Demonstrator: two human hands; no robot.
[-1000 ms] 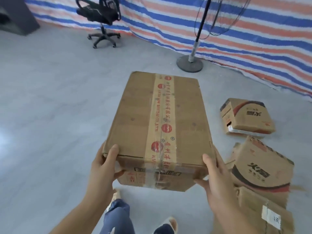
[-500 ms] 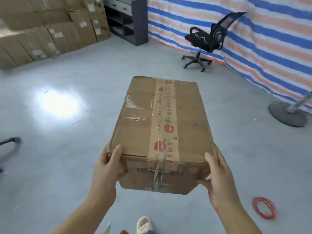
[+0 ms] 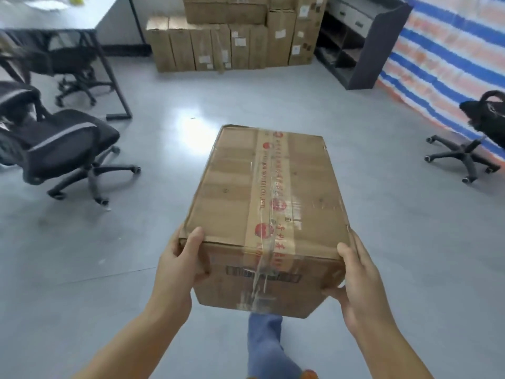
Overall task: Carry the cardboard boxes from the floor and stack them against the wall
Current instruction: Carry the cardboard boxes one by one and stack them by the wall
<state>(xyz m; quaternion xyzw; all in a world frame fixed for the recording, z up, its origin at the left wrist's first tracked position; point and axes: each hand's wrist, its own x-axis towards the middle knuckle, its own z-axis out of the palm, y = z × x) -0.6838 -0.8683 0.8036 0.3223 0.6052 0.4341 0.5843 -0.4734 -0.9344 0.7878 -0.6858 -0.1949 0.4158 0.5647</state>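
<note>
A person's left hand [image 3: 177, 266] and right hand [image 3: 358, 280] grip the near corners of a taped cardboard box [image 3: 269, 203], thumbs hooked over its top edge. The remaining fingers are hidden at the sides and underneath. The box is carried above the floor [image 3: 382, 228], long axis pointing away. A blue trouser leg [image 3: 269, 348] shows below it. Open grey floor stretches ahead. A black chair [image 3: 54, 149] stands left, near a desk [image 3: 54, 23]; another chair [image 3: 475, 138], cut off, stands right by a striped tarp [image 3: 451, 56]. Far ahead, stacked boxes [image 3: 232, 34] line the wall, their top cropped, beside a dark shelf [image 3: 363, 42].
</note>
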